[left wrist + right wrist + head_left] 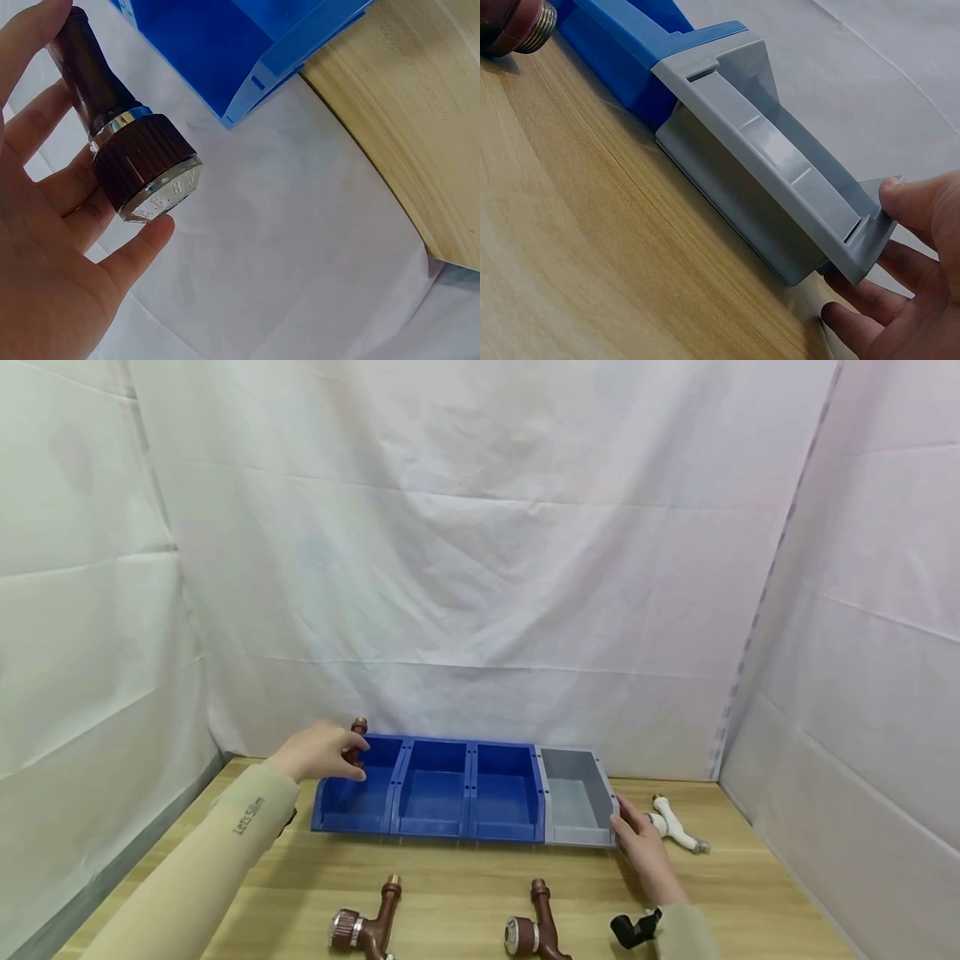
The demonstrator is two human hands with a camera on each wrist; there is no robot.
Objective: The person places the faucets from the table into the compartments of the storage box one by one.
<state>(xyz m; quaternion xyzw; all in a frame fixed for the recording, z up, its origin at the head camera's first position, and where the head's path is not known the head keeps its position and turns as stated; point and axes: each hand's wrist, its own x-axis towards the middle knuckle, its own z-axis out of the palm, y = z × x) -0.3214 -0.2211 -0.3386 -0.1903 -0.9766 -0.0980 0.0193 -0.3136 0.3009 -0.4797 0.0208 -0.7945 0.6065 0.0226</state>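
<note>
Holds a brown tap [124, 116] between the thumb and curled fingers of the left hand [322, 752], by the back left corner of the leftmost blue bin [352, 820]. Points its threaded end up and away in the head view; slants lengthwise, in the left wrist view, from upper left down to a ribbed knob at lower right. Bears raised marks on the silver cap, too small to read. Pinches the outer side wall of the grey bin [581, 814] with the right hand [647, 847]. Reads "Let's Slim" on the left sleeve [225, 852]. Lying farther out: a white tap [675, 827] right of the grey bin, and two brown taps [386, 910] at the front of the table [450, 881], threaded ends pointing away.
</note>
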